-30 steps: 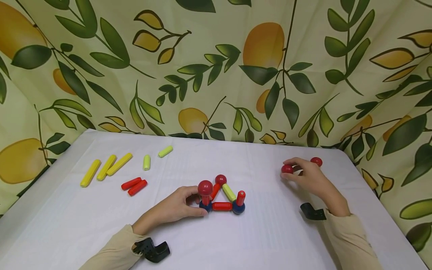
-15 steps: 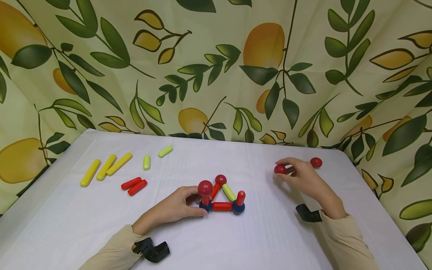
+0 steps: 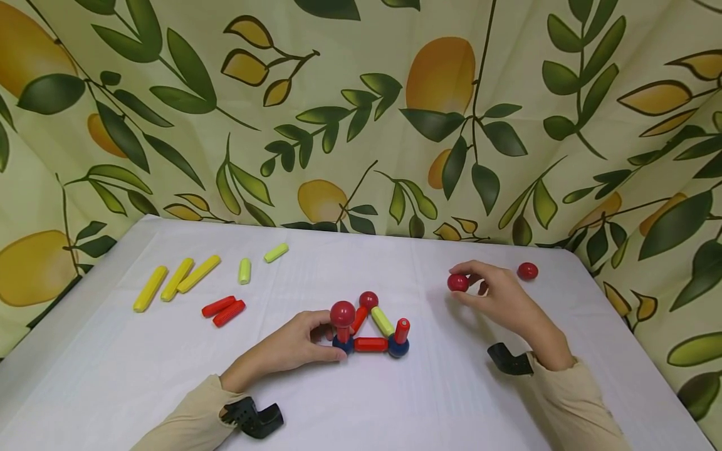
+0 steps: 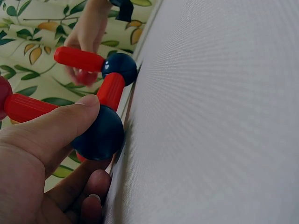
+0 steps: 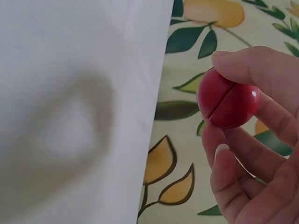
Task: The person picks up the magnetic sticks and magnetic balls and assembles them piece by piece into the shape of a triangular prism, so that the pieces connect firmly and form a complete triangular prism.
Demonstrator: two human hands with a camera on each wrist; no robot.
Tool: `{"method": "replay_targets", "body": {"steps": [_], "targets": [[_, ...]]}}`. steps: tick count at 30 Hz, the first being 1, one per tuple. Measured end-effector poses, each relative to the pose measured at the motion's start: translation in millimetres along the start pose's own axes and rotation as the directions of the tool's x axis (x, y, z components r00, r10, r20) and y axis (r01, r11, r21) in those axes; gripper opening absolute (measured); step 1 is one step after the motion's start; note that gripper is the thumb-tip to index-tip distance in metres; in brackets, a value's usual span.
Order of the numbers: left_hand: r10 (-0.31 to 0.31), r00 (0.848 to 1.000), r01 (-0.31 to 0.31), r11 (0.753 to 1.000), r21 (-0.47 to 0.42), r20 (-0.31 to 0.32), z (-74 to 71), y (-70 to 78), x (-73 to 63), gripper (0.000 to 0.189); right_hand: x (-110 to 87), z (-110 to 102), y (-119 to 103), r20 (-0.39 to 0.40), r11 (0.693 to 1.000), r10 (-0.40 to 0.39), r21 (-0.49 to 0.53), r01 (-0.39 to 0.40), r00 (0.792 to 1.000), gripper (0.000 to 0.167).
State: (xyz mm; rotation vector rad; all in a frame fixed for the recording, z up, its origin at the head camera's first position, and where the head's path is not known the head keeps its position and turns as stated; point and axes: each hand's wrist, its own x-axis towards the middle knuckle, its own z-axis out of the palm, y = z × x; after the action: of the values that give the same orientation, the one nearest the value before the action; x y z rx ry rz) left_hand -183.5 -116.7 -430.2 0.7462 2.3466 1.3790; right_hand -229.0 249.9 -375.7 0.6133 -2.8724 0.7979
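My left hand (image 3: 301, 340) grips the near left corner of a small triangular frame, thumb and fingers round a dark blue ball (image 4: 99, 134). From that ball a red rod stands up with a red ball (image 3: 343, 314) on top. A red rod (image 3: 370, 344) joins it to a second blue ball (image 3: 398, 346), which bears an upright red rod (image 3: 402, 330). At the back corner sits another red ball (image 3: 369, 300), with a light green rod (image 3: 383, 321) running from it. Right of the frame, my right hand (image 3: 499, 297) pinches a red ball (image 5: 228, 99) above the table.
Several yellow rods (image 3: 150, 289) lie at the left of the white table (image 3: 451, 401). Near them are two red rods (image 3: 229, 314) and two light green rods (image 3: 245, 271). One loose red ball (image 3: 528, 271) rests at the back right. A patterned curtain (image 3: 361, 125) hangs behind.
My right hand has moved left with its red ball, toward the frame and away from the loose red ball. My left hand and the frame have stayed in place.
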Motion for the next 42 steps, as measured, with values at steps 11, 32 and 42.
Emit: {"method": "replay_targets", "body": {"steps": [11,32,42], "targets": [[-0.016,1.0,0.016,1.0,0.005,-0.004,0.3,0.6,0.0,0.033,-1.2,3,-24,-0.013,0.994,-0.077,0.08,0.078,0.997,0.043],[-0.009,1.0,0.009,1.0,0.01,-0.001,-0.3,0.1,0.4,0.033,-10.7,6,-68,0.038,0.965,-0.196,0.187,0.186,0.98,0.046],[-0.016,1.0,0.016,1.0,0.0,0.0,-0.4,1.1,0.4,0.033,-13.4,8,-79,0.077,0.952,-0.224,0.231,0.201,0.971,0.04]]}}
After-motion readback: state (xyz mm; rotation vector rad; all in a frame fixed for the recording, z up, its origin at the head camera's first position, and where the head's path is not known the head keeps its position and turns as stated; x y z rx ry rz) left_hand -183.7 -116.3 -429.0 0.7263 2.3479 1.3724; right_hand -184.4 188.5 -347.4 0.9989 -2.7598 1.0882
